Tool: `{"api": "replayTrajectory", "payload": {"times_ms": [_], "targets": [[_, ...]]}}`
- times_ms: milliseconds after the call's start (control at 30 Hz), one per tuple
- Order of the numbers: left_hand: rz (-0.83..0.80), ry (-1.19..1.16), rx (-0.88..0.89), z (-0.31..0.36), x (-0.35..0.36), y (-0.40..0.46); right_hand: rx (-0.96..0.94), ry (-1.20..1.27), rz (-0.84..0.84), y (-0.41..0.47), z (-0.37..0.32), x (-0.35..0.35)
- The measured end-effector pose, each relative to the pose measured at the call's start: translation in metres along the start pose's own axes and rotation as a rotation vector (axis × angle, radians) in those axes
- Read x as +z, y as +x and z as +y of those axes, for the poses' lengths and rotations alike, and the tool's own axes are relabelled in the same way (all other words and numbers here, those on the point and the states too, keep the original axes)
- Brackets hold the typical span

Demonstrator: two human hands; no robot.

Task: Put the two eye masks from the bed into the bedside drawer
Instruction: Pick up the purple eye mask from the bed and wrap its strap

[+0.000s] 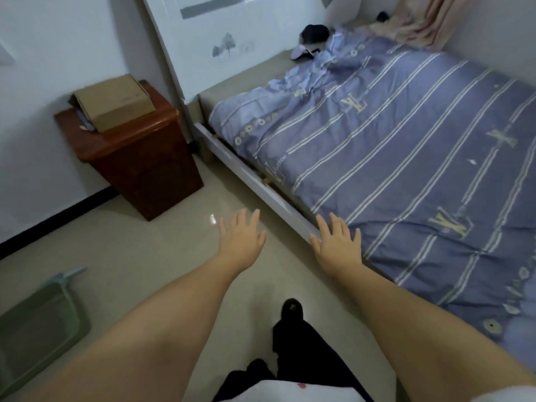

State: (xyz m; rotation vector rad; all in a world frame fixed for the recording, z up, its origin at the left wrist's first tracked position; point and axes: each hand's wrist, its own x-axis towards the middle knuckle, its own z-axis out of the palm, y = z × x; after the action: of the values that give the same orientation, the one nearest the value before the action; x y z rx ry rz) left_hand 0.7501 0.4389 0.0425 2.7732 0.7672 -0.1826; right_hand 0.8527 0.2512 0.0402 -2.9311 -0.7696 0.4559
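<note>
Bed (pixel 406 158) fills the right half of view, covered by a purple-blue striped duvet (pixel 391 134) bunched toward the headboard (pixel 232 30). Beside the bed head, against the wall, stands the reddish-brown bedside cabinet (pixel 139 158); its drawer front cannot be made out from this angle. On its top sits a closed cardboard box (pixel 113 101), lying over a few flat items too small to identify. Lower left on the floor, a green plastic bin (pixel 37 329), contents unreadable. Two eye masks lie at the far head end of the bed, well apart from both hands: a dark eye mask (pixel 314 33) near the headboard corner, crumpled, long axis unclear; a pale lilac eye mask (pixel 301 52) just in front of it on bare mattress, long axis roughly across the bed, with a small dark object touching its right side. Left hand (pixel 240 239) over the floor, palm down, fingers (pixel 255 217) spread, holding nothing. Right hand (pixel 338 245) over the bed's side rail, likewise splayed and empty.
</note>
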Motion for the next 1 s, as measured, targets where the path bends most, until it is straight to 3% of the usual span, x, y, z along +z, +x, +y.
{"api": "replayTrajectory", "payload": {"times_ms": [100, 300, 633, 833, 1000], "targets": [[0.014, 0.010, 0.060, 0.007, -0.006, 0.076, 0.006, 0.013, 0.008, 0.074, 0.002, -0.013], [0.010, -0.020, -0.014, 0.007, -0.026, 0.229, -0.031, 0.031, -0.026, 0.237, 0.006, -0.049], [-0.029, 0.023, 0.028, 0.004, -0.087, 0.469, -0.055, 0.003, -0.084, 0.472, -0.016, -0.124], [-0.168, 0.061, 0.179, -0.011, -0.077, 0.616, 0.069, -0.005, -0.116, 0.605, -0.032, -0.113], [-0.259, 0.140, 0.315, -0.040, -0.079, 0.766, 0.222, 0.123, -0.166, 0.730, -0.060, -0.110]]}}
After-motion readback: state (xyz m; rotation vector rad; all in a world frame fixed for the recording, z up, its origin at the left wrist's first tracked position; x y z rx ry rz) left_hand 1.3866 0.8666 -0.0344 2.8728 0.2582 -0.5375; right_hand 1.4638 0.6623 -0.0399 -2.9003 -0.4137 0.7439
